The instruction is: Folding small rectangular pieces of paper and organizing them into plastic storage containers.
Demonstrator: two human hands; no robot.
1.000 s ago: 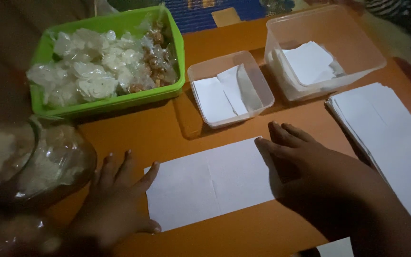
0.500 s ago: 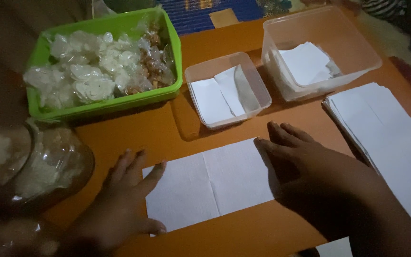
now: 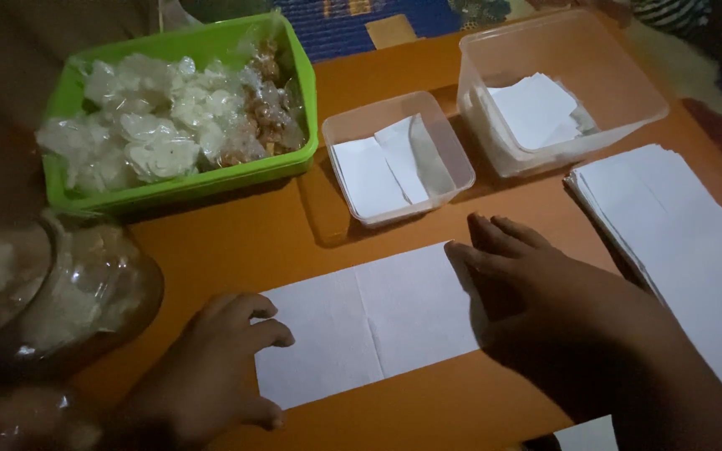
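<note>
— Paper first: where does it lie?
— 1 white sheet of paper [image 3: 369,321] lies flat on the orange bench [image 3: 236,242], near its front edge, with a crease running across its middle.
— And the hands?
— Both rest on it. The left hand [image 3: 211,376] sits at the sheet's left end, fingers curled, fingertips and thumb at the paper's edge. The right hand [image 3: 545,292] lies palm down over the right end, fingers stretched flat toward the back of the bench.
— Is either grip closed on anything?
— No. Each grip is released: the hands press or touch the sheet, neither is grasping it.
— What lies around it?
— Just behind the sheet, mid-bench, stands a small clear tub [image 3: 399,154] with a few folded white slips inside. To its right, by the back right corner, a larger clear tub [image 3: 561,83] holds more white paper. Along the right edge lies a stack of white sheets [image 3: 678,242], just beside the right forearm. At the back left corner a green basket [image 3: 181,117] holds small clear bags of pale crackers. At the left edge sits a clear bag [image 3: 60,288] of whitish food, near the left hand.
</note>
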